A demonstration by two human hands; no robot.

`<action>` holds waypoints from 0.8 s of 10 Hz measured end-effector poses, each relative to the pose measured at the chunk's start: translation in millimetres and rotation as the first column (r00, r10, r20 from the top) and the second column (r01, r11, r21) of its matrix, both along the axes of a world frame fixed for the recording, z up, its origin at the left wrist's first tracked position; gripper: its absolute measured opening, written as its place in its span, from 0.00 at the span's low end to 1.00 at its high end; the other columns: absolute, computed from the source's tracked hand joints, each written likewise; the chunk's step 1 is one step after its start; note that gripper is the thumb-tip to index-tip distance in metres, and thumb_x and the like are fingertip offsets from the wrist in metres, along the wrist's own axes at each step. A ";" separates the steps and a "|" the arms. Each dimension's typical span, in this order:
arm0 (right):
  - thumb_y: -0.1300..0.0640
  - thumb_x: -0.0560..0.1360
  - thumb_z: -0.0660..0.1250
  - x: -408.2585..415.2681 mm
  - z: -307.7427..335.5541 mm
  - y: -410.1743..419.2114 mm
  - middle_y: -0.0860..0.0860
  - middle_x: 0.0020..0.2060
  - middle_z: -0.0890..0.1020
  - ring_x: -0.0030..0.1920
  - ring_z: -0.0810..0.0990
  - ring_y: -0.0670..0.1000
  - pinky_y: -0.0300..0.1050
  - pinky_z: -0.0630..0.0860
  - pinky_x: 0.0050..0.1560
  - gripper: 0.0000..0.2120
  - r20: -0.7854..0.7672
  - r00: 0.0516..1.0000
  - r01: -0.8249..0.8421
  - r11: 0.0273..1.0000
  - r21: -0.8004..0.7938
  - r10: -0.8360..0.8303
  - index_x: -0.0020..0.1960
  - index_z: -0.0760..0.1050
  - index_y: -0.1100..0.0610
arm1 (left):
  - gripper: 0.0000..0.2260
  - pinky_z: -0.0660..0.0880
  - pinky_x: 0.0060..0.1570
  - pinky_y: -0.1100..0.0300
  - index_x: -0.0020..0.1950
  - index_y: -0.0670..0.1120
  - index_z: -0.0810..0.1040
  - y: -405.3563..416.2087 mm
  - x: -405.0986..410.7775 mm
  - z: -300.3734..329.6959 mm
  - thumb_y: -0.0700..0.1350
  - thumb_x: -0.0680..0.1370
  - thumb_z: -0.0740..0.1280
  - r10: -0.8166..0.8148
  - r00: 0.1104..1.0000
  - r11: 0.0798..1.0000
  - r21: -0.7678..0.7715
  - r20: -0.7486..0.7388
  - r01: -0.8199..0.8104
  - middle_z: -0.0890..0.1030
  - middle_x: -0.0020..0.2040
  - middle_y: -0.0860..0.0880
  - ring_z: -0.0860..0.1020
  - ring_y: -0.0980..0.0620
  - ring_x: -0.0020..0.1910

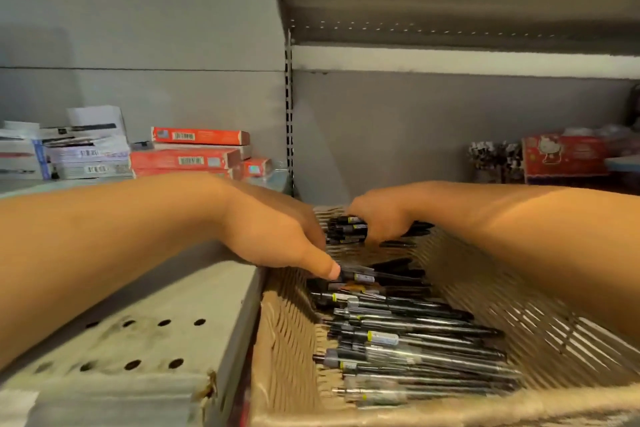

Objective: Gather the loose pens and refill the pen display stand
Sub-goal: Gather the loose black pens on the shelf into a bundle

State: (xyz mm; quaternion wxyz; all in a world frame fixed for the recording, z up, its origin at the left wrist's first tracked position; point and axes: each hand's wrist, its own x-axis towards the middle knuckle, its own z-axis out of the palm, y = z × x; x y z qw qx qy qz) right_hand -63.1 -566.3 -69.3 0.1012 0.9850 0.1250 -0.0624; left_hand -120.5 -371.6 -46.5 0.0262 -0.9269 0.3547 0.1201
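I count one slatted beige basket (540,333) with well over a dozen black pens (408,333) piled in it, too overlapped for an exact number. My two hands, left hand (277,236) and right hand (381,218), reach in. I see about four red boxes (183,159) stacked behind.

dim, soft blur, warped edges

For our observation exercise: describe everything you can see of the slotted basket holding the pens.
The basket is beige, apparently plastic, with slotted sloping walls and a thick rim. It sits on a shelf beside a perforated grey metal divider. Dark pens lie in it. Both hands reach in, the left hand and the right hand.
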 end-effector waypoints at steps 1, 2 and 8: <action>0.58 0.74 0.75 16.1 -12.6 7.9 0.52 0.53 0.81 0.50 0.76 0.51 0.42 0.70 0.49 0.18 -0.052 0.998 -0.017 1.000 0.002 0.017 0.63 0.77 0.56 | 0.20 0.70 0.51 0.62 0.66 0.43 0.78 -0.7 6.7 -5.0 0.54 0.80 0.65 -0.019 0.999 1.000 0.005 0.045 0.019 0.81 0.61 0.45 0.74 0.53 0.52; 0.57 0.73 0.76 23.2 -19.2 12.1 0.50 0.53 0.79 0.54 0.78 0.52 0.44 0.74 0.53 0.22 -0.096 0.995 -0.009 1.000 -0.012 0.008 0.65 0.76 0.55 | 0.18 0.67 0.37 0.71 0.67 0.42 0.77 -1.5 5.6 -4.9 0.51 0.81 0.64 -0.139 0.980 0.988 0.091 0.144 0.127 0.80 0.64 0.44 0.72 0.54 0.51; 0.50 0.78 0.71 -16.8 39.6 31.2 0.53 0.69 0.76 0.62 0.79 0.54 0.57 0.81 0.60 0.29 -0.106 0.989 0.129 0.958 0.257 -0.105 0.77 0.65 0.46 | 0.13 0.79 0.48 0.58 0.54 0.54 0.82 58.4 23.9 59.0 0.59 0.77 0.66 0.214 0.938 0.825 -0.565 0.272 -0.024 0.85 0.40 0.56 0.84 0.56 0.41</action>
